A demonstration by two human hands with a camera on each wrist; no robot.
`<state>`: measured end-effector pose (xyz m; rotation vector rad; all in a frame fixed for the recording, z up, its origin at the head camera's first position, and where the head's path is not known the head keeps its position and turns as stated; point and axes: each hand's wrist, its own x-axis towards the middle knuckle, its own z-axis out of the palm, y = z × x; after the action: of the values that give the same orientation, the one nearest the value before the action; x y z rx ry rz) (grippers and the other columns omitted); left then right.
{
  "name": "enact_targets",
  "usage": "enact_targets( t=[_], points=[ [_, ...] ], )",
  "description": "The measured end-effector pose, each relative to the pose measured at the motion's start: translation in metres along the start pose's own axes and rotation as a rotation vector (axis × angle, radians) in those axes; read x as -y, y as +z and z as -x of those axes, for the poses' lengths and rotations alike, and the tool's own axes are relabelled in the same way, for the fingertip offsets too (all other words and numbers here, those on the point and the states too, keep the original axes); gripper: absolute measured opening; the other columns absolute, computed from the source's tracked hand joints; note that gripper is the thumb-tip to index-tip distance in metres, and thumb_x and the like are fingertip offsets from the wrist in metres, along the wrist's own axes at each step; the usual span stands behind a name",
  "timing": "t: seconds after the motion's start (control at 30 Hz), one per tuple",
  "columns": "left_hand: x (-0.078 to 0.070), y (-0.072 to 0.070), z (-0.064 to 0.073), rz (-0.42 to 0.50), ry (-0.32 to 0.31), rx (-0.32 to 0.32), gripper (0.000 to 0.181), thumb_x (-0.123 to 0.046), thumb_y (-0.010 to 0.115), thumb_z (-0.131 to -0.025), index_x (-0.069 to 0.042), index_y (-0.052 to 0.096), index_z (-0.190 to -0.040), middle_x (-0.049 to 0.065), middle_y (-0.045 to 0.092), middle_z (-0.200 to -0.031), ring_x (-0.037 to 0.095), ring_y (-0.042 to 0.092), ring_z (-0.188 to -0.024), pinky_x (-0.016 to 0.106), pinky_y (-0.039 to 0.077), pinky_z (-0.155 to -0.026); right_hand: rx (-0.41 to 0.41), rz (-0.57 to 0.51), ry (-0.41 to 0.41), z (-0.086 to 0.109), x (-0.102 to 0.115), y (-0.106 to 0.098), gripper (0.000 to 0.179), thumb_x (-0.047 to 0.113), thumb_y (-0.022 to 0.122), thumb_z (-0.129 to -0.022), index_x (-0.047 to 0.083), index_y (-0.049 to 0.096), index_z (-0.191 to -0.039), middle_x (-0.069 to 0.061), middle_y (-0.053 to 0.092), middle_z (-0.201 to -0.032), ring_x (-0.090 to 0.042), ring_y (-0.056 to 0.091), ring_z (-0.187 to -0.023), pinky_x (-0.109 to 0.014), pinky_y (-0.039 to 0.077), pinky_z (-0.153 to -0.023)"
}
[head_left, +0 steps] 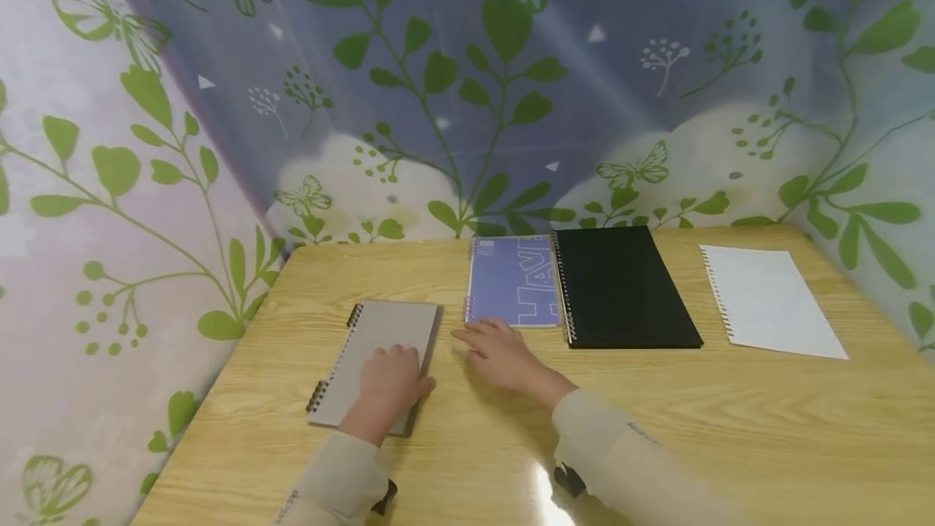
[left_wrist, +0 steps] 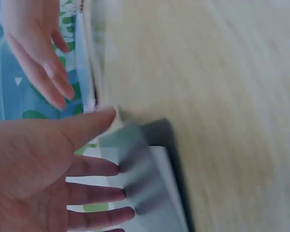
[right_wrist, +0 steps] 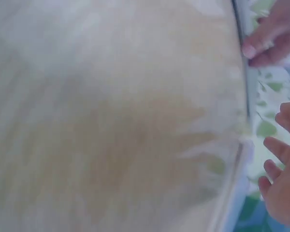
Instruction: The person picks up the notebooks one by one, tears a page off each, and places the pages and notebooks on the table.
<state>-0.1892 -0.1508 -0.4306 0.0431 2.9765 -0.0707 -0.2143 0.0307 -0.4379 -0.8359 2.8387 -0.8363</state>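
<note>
A grey ring-bound notebook (head_left: 398, 323) lies on the left of the table, its dark rings along the left side. My left hand (head_left: 390, 384) rests on its cover, with the thumb out by the right edge. In the left wrist view the straight fingertips touch the grey cover (left_wrist: 152, 193), and white pages and a dark back cover show at the edge. My right hand (head_left: 504, 355) hovers by the lower edge of a purple spiral notebook (head_left: 504, 278), fingers extended and holding nothing.
Right of the purple notebook lies a larger black spiral notebook (head_left: 624, 291). A white sheet with a torn, perforated left edge (head_left: 774, 299) lies farther right. The wooden table (head_left: 657, 412) backs onto a leaf-patterned curtain (head_left: 467, 104), with another on the left.
</note>
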Motion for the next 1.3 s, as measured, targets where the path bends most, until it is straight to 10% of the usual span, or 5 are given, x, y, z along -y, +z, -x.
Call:
enact_targets(
  t=[0.23,0.6,1.13,1.3],
  points=[
    [-0.014,-0.025,-0.004,0.135,0.038,-0.083,0.064,-0.052,0.049,-0.089,-0.01,0.043,-0.137,0.022,0.021,-0.15,0.042,0.036,-0.126,0.054,0.042,-0.091,-0.155,-0.111,0.185,0.005,-0.029,-0.039,0.041,0.018,0.049,-0.093,0.004,0.046,-0.132,-0.017,0.045,-0.137,-0.035,0.038,-0.129,-0.051,0.03,-0.106],
    [-0.04,-0.022,-0.036,0.693,0.132,-0.022,0.058,-0.035,0.054,-0.09,-0.003,0.041,-0.136,0.022,0.046,-0.136,0.041,0.04,-0.127,0.051,0.035,-0.103,-0.241,-0.393,0.521,0.0,-0.056,-0.049,0.055,0.018,0.047,-0.091,-0.004,0.031,-0.138,-0.027,0.036,-0.139,-0.04,0.038,-0.126,-0.051,0.035,-0.102],
    [-0.058,-0.018,-0.073,1.051,-0.066,-0.023,0.061,-0.027,0.053,-0.091,0.006,0.032,-0.138,0.027,0.041,-0.137,0.039,0.041,-0.127,0.046,0.037,-0.104,-0.207,-0.175,0.7,-0.026,-0.035,-0.043,0.056,0.023,0.048,-0.084,-0.014,0.04,-0.125,-0.033,0.041,-0.129,-0.046,0.034,-0.123,-0.051,0.029,-0.103],
    [-0.07,-0.017,-0.072,1.082,-0.126,-0.044,0.057,-0.024,0.054,-0.09,0.007,0.036,-0.135,0.026,0.045,-0.134,0.038,0.045,-0.123,0.044,0.04,-0.101,-0.184,-0.252,0.805,-0.021,-0.034,-0.044,0.063,0.025,0.047,-0.085,-0.011,0.029,-0.134,-0.033,0.034,-0.134,-0.047,0.029,-0.125,-0.053,0.03,-0.103]
  ],
)
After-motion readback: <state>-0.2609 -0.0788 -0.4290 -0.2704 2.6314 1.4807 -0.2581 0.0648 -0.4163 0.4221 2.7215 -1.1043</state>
